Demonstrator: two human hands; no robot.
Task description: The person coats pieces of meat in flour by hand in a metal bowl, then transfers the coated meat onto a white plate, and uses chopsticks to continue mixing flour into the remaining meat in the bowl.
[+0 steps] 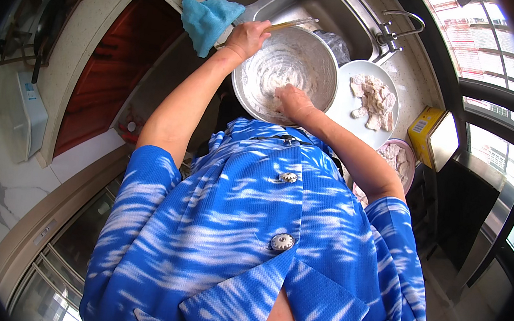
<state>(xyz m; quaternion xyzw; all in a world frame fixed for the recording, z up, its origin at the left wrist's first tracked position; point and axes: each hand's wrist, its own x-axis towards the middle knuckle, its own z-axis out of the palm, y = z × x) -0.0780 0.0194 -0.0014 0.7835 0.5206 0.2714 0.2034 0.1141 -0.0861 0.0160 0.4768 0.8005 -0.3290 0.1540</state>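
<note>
A large metal bowl (pixel 321 69) with white powder, likely flour, smeared over its inside stands before me at the sink's edge. My left hand (pixel 249 38) is at the bowl's upper left rim, closed around a pair of chopsticks (pixel 293 23) that point to the upper right. Inside the bowl, near its lower edge, my right hand (pixel 292 100) has its fingertips down in the white powder (pixel 274 76); whether it pinches anything is hidden. Right of the bowl, a pale plate (pixel 347 111) carries floured pieces of food (pixel 374 100). A pink-rimmed bowl (pixel 412 164) of similar pieces sits below it, partly behind my right arm.
Above lies a steel sink (pixel 318 4) with a faucet (pixel 392 36) at its right. A clear plastic bag (pixel 335 47) is tucked by the sink. A blue cloth (pixel 210 21) hangs left of my left hand. A yellow tin (pixel 433 135) stands at the right by the window.
</note>
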